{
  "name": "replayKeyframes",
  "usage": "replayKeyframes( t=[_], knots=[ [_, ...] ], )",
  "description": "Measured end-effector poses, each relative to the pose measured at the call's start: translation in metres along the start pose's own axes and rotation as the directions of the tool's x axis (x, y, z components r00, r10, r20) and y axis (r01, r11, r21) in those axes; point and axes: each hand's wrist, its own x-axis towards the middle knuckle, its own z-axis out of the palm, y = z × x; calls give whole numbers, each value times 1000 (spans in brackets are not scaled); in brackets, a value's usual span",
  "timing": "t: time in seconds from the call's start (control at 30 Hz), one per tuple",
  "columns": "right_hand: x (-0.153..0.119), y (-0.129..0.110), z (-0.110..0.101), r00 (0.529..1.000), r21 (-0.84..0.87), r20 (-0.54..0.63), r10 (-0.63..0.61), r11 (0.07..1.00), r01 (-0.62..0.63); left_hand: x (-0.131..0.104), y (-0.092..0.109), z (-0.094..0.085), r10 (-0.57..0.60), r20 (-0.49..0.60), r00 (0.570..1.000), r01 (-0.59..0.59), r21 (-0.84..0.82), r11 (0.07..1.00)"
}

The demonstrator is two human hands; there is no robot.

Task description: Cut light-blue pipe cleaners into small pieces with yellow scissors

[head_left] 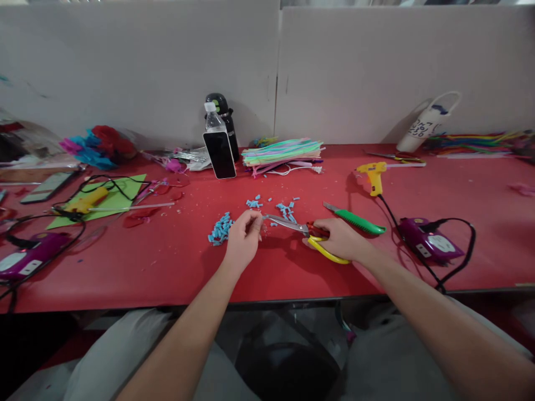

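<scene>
My right hand point(336, 236) grips a pair of scissors point(288, 224) with yellow and red handles, its blades pointing left. At the blade tips my left hand point(244, 234) is closed in a pinch; what sits between its fingertips is too small to make out, perhaps a light-blue bit. A pile of short blue pieces point(220, 229) lies just left of that hand. More blue pieces point(286, 211) are scattered beyond the blades, with a smaller cluster point(253, 203) behind the left hand.
A green utility knife point(359, 221) lies beyond my right hand. Yellow glue gun point(373, 175) and purple power box point(430, 239) stand right, joined by cable. Behind are pastel pipe cleaners point(284, 153), a phone point(219, 155) leaning on a bottle point(214, 118), and, at left, another glue gun point(88, 200).
</scene>
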Motion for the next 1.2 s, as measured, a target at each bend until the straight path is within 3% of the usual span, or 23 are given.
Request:
replayKeyframes(
  t=[1.2],
  knots=[
    [2, 5, -7, 996, -6, 83, -9, 1000, 10, 1, 5, 0, 42, 58, 997, -46, 72, 996]
  ],
)
